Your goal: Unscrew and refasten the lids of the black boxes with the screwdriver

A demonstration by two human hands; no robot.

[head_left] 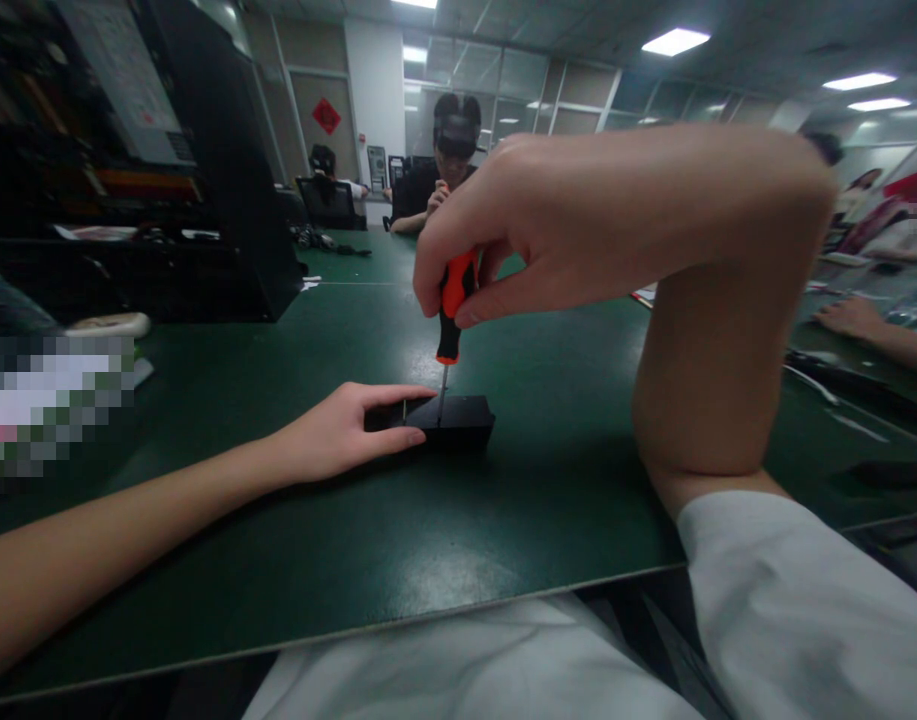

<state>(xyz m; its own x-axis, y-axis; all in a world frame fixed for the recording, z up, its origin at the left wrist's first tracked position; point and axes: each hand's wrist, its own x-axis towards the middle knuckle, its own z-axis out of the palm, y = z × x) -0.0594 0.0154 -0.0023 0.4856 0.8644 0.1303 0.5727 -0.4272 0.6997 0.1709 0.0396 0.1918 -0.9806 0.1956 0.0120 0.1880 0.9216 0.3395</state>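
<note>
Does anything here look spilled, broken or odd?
Nothing looks spilled or broken. The one oddity is the computer case at the left, standing open with its insides showing. The screwdriver in the right hand points down at the black block, which the left hand holds.

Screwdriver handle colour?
Orange-red and black on the screwdriver handle, seen best in the head view.

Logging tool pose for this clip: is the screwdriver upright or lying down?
Nearly upright: the screwdriver has its handle up in the right hand, and its shaft runs down to the black block.
</note>
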